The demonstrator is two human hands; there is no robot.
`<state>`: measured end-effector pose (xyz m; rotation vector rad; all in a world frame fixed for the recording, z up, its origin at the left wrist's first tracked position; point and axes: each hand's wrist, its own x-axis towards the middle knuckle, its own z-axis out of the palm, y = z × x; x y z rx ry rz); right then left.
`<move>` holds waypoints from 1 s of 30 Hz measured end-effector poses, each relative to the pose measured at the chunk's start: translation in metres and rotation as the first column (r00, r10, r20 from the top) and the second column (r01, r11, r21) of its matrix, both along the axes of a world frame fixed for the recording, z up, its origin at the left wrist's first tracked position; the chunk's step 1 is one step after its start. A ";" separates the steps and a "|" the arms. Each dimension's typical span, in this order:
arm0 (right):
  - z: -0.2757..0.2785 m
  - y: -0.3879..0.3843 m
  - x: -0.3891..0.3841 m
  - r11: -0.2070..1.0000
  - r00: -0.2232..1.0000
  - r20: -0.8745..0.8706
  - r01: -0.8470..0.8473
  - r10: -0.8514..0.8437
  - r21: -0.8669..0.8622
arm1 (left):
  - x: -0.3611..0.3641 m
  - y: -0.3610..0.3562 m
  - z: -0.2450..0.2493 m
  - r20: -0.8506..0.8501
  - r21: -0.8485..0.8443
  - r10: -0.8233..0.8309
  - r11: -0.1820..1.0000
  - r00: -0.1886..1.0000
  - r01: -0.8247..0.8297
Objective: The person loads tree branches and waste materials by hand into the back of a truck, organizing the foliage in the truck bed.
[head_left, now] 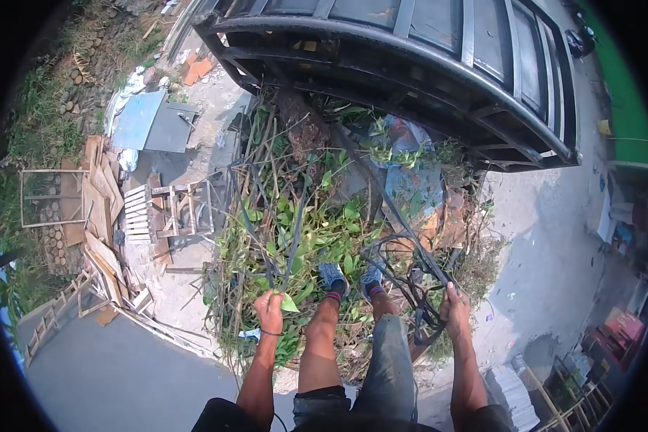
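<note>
My left hand (269,313) is closed around a dark strap (295,234), which runs up and away over the leaves in two strands. Another dark strap (403,219) is gripped in my right hand (455,313), and it stretches up toward the black metal frame. A loose tangle of the same dark strapping (423,302) hangs beside my right hand. Below both hands lies a heap of cut branches and green leaves (317,223), where my feet in patterned shoes (331,277) stand. A brown log or root piece (302,126) sticks up at its far end.
A large black barred metal frame (403,50) overhangs the heap's far side. On the left are broken wooden boards (102,191), a white slatted wooden piece (138,214) and blue-grey sheets (140,122). Concrete ground (533,245) lies to the right, with stacked corrugated sheets (513,396) lower down.
</note>
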<state>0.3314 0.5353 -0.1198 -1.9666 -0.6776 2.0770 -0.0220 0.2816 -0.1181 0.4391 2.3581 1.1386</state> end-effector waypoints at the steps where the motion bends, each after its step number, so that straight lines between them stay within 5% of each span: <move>1: 0.003 0.012 -0.020 1.000 0.998 -0.058 0.018 -0.018 -0.007 | 0.000 -0.004 0.003 -0.010 0.005 0.001 1.000 1.000 -0.001; 4: 0.042 0.043 -0.073 0.998 0.981 -0.190 0.052 -0.046 0.028 | 0.007 -0.010 0.022 0.051 -0.012 -0.051 0.999 0.997 0.052; 6: 0.077 0.046 -0.076 0.997 0.979 -0.203 0.033 -0.017 0.075 | 0.009 -0.006 0.047 0.199 -0.190 -0.008 0.981 0.980 0.047; 8: 0.107 0.024 -0.050 0.998 0.985 -0.169 -0.007 0.016 0.057 | 0.016 -0.045 0.058 0.218 -0.154 -0.005 0.987 0.976 0.040; 13: 0.187 -0.101 0.059 0.994 0.995 -0.084 -0.055 0.048 -0.090 | 0.059 -0.114 0.198 0.135 -0.239 -0.138 0.956 0.981 0.168; 16: 0.203 -0.134 0.113 0.984 0.991 0.069 -0.100 0.112 -0.150 | 0.060 -0.125 0.228 0.331 -0.278 -0.116 0.936 0.936 0.214; 20: 0.126 -0.081 0.110 0.947 0.949 0.091 -0.288 0.302 -0.139 | 0.071 -0.107 0.165 0.281 -0.257 -0.258 0.908 0.924 0.331; 22: 0.092 -0.037 0.064 0.782 0.756 0.265 -0.624 0.599 0.012 | 0.060 -0.063 0.155 -0.011 -0.330 -0.451 0.844 0.892 0.422; 23: 0.078 -0.019 0.040 0.638 0.677 0.349 -0.733 0.648 0.236 | 0.054 -0.040 0.152 0.019 -0.359 -0.347 0.873 0.938 0.331; 25: 0.063 0.014 -0.014 0.441 0.492 0.550 -0.866 0.674 0.234 | 0.036 -0.006 0.136 -0.061 -0.411 -0.252 0.888 0.966 0.206; 26: 0.063 0.024 -0.043 0.461 0.551 0.555 -0.832 0.623 0.309 | 0.024 0.007 0.124 -0.168 -0.428 -0.273 0.886 0.947 0.179; 29: 0.012 0.045 -0.084 0.674 0.829 0.328 -0.559 0.453 0.483 | -0.019 0.056 0.094 -0.089 -0.389 -0.176 0.912 0.980 0.129; 30: 0.017 0.054 -0.097 0.672 0.828 0.329 -0.561 0.454 0.484 | -0.030 0.065 0.079 -0.077 -0.339 -0.159 0.932 0.984 0.124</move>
